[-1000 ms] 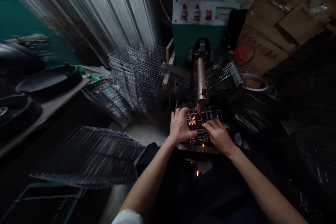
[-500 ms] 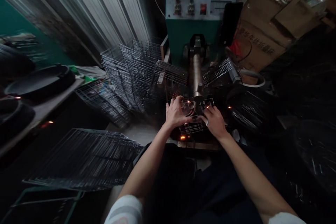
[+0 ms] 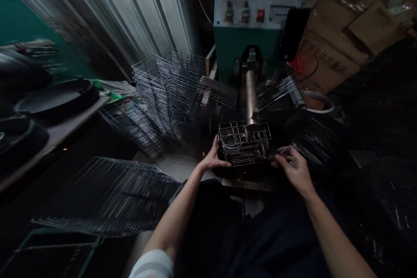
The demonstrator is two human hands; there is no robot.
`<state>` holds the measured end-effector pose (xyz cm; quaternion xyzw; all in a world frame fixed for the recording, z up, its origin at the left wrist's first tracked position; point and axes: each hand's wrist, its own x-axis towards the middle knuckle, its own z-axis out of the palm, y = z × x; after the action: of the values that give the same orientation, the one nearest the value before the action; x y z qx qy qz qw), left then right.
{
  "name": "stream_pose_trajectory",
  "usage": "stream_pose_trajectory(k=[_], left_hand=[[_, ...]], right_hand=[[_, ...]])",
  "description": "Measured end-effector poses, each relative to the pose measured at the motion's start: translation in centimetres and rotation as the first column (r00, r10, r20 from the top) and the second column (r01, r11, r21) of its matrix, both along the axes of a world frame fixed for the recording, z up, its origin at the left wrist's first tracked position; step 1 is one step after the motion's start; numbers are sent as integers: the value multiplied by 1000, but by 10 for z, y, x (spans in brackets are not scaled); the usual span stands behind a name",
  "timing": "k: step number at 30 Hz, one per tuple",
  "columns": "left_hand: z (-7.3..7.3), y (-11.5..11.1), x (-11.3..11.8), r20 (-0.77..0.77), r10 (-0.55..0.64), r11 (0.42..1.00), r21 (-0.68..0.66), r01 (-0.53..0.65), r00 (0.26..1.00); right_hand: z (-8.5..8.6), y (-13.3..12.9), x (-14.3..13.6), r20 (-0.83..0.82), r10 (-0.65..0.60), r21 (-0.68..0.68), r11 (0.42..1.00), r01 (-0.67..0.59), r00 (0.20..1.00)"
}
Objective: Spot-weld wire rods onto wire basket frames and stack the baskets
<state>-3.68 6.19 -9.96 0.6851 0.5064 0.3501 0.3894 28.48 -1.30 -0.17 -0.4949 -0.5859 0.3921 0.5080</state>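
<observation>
A small wire basket (image 3: 243, 154) sits under the metal rod (image 3: 251, 97) of a green machine (image 3: 228, 45). My left hand (image 3: 213, 156) is at the basket's left side, thumb and fingers spread, with the thumb along its lower left edge. Just off the basket's right side is my right hand (image 3: 291, 165), its thumb and fingers pressed together. Whatever is between those fingertips is too dark and small to make out.
Upright wire grids (image 3: 169, 91) are stacked at the left of the machine, with another grid pile (image 3: 110, 195) lower left. Black round pans (image 3: 55, 97) lie on a shelf at far left. A cardboard box (image 3: 339, 47) stands at the right. Small sparks glow near the basket.
My right hand has left the basket's top and moved right, its fingers closing. My left hand has shifted to the basket's left side. The bright sparks have mostly faded.
</observation>
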Motion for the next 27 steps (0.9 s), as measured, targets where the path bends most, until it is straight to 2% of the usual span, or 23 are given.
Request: stream_pose_trajectory(k=[2,5,8,11,14,17,19,21,24,27], left_hand=[[-19,-1,5,159,-5,992,-121,25,987],[-27,-2,9,207,23,989,-150,9,978],[-21,-14,4,170,43,993,-120,-23,984],[-11,-43,-5,84,-20,1000,-14,21,996],[6,-72,-1,-135,-91,994,46,98,987],[31,-85,21,-329,-99,993,35,117,939],[46,-84,39,-424,-96,989,65,135,901],[59,-81,54,-498,-91,982,100,162,862],[74,-78,65,-567,-68,975,137,176,821],[86,-77,67,-577,-19,973,179,149,817]], right_hand=[[-2,-4,-4,-139,-25,-82,997,14,990],[0,-9,-12,-246,-20,-130,991,-12,969],[11,-22,-12,-301,10,-171,983,-65,953],[27,-42,-3,-327,72,-213,966,-148,942],[45,-59,1,-301,279,-220,910,-352,912],[48,-63,-10,-37,502,-205,843,-498,864],[37,-57,-24,225,536,-162,844,-511,814],[16,-47,-36,439,492,-70,853,-517,752],[-16,-32,-45,670,339,65,859,-507,661],[-31,-25,-46,800,179,172,847,-503,573]])
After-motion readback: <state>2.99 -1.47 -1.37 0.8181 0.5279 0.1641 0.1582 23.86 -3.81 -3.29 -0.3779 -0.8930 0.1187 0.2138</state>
